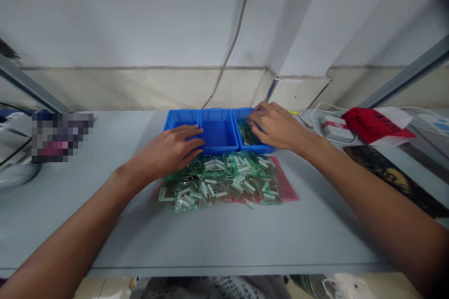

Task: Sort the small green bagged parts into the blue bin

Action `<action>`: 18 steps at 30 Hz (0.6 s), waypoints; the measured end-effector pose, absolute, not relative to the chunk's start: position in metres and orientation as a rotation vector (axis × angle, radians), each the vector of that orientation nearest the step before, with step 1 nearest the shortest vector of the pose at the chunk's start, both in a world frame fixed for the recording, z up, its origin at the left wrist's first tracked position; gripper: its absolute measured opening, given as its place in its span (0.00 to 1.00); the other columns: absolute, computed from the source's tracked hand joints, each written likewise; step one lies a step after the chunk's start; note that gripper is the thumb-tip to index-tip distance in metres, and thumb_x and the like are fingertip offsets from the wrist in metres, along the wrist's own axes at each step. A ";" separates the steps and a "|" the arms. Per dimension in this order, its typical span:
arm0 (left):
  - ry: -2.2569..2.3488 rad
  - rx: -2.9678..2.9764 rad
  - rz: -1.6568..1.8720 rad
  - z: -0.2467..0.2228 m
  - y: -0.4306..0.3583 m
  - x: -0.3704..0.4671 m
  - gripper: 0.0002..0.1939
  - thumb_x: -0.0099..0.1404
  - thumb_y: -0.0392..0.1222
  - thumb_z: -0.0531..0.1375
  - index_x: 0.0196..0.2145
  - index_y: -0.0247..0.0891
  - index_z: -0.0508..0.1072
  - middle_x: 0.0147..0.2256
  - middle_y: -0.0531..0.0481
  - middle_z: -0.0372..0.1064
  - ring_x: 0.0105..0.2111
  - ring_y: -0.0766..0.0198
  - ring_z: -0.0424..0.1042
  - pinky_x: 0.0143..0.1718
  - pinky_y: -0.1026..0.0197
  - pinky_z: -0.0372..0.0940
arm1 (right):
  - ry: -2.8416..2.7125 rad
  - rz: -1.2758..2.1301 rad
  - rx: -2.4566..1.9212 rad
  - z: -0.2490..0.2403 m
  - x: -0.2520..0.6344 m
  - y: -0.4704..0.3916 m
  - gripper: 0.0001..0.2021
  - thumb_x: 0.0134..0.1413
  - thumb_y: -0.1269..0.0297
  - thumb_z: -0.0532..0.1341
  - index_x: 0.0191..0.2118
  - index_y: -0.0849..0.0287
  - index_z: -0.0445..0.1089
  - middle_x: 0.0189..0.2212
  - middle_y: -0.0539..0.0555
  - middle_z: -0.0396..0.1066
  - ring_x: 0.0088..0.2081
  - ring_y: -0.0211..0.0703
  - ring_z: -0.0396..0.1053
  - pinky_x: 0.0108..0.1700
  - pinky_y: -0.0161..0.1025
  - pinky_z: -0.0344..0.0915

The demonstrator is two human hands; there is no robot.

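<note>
Three blue bins stand side by side at the back of the grey table: a left bin (177, 118), a middle bin (218, 133) and a right bin (242, 114). My left hand (168, 152) lies palm down over the front of the left bin, fingers reaching the middle bin's front wall. My right hand (277, 126) rests on the right bin, fingers curled over its rim and contents. In front of the bins lies a pile of small green and white parts in clear bags (224, 180) on a red sheet (286, 187). Whether either hand grips anything is hidden.
At the right are a white box with cables (333, 127), a red and white packet (375, 124) and a dark printed mat (393, 175). A blurred object (59, 134) sits at the left. The wall runs just behind the bins. The table's front edge (224, 271) is near me.
</note>
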State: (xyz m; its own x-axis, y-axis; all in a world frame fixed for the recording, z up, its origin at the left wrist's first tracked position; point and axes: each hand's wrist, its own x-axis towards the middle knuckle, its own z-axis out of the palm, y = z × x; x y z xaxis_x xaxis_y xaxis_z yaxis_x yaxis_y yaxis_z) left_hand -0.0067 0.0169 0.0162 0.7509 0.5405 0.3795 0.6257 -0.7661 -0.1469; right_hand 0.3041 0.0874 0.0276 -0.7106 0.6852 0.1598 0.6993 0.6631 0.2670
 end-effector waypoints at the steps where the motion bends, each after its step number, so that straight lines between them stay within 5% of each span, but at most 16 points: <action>1: -0.897 -2.682 -0.474 0.016 0.017 -0.007 0.14 0.74 0.43 0.55 0.47 0.36 0.78 0.54 0.38 0.74 0.55 0.50 0.75 0.56 0.44 0.72 | -2.840 -0.486 -1.181 0.029 0.301 0.084 0.18 0.69 0.65 0.48 0.43 0.65 0.75 0.39 0.65 0.76 0.47 0.58 0.69 0.50 0.49 0.59; 6: -0.893 -2.682 -0.486 0.014 0.018 -0.008 0.14 0.74 0.44 0.56 0.47 0.36 0.78 0.52 0.39 0.75 0.53 0.51 0.76 0.55 0.45 0.74 | -2.868 -0.400 -1.275 0.034 0.290 0.069 0.23 0.74 0.54 0.41 0.52 0.64 0.67 0.37 0.61 0.75 0.34 0.51 0.71 0.39 0.43 0.59; 11: -0.943 -2.737 -0.490 0.015 0.018 -0.009 0.12 0.72 0.43 0.58 0.47 0.38 0.79 0.53 0.41 0.75 0.53 0.50 0.76 0.56 0.43 0.73 | -2.788 -0.451 -1.276 0.043 0.284 0.058 0.26 0.73 0.49 0.43 0.55 0.64 0.68 0.41 0.64 0.77 0.41 0.57 0.74 0.42 0.46 0.62; 18: -0.899 -2.767 -0.572 0.017 0.019 -0.007 0.11 0.73 0.42 0.57 0.45 0.39 0.79 0.48 0.43 0.78 0.53 0.53 0.77 0.56 0.47 0.74 | -2.825 -0.037 -0.967 0.040 0.275 0.042 0.16 0.70 0.55 0.55 0.49 0.58 0.78 0.51 0.58 0.78 0.53 0.53 0.74 0.52 0.45 0.68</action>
State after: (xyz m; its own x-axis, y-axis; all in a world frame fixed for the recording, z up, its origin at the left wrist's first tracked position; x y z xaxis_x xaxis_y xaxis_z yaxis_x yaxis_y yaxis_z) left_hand -0.0069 0.0187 0.0174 0.7437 0.5279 0.4103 0.5956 -0.8019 -0.0479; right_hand 0.2747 0.0418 0.0398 -0.7797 0.6069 0.1542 0.6107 0.7914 -0.0271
